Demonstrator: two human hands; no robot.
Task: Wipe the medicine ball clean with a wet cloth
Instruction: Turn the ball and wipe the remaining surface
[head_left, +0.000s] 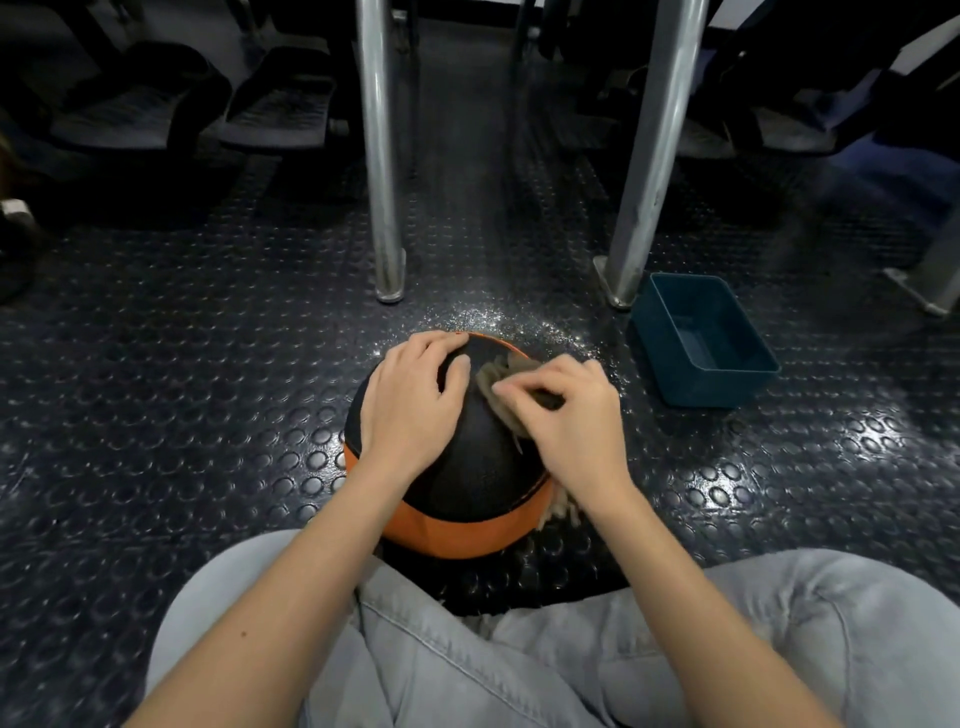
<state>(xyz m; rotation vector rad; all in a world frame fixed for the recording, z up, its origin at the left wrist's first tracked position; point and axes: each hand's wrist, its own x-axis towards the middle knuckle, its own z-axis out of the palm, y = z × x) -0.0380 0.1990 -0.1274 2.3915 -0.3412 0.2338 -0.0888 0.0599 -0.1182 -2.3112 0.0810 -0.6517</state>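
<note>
Medicine ball (467, 467) sits on the studded floor (208, 364) right in front of my crossed legs, black panel up, orange band round the bottom.

Left hand (410, 405): spread flat over the ball's 10 o'clock side, fingertips over the top. It's a brace, not a grip.
Right hand (566, 415): fingers curled, pinching the cloth (498, 366) against the ball at about 1 o'clock. There are frayed strands at the ball's 4 o'clock, probably the cloth's tail, can't confirm.

Blue tub (711, 387) is on the floor at 2 o'clock from the ball, near but not touching. Can't tell if there's water in it. Two metal legs (382, 156) stand at 12 and 1 o'clock beyond. Wet sheen (498, 317) on the floor just past the ball.

Step in hand, my read: wiping the top panel, early to mid job. Underside and orange band look undone.

How to do it well:
- flatten the cloth under the palm, since a bunched pinch only cleans a narrow stripe
- stroke from 12 down to 6, overlapping passes
- left hand holds firm so the ball doesn't roll toward the tub
- rotate the ball with the left hand after each panel, then flip it for the underside
- textured skin traps grime, so press and don't skim
- re-wet at the tub when the cloth drags

Risk: wet floor plus a round ball means slip.
</note>
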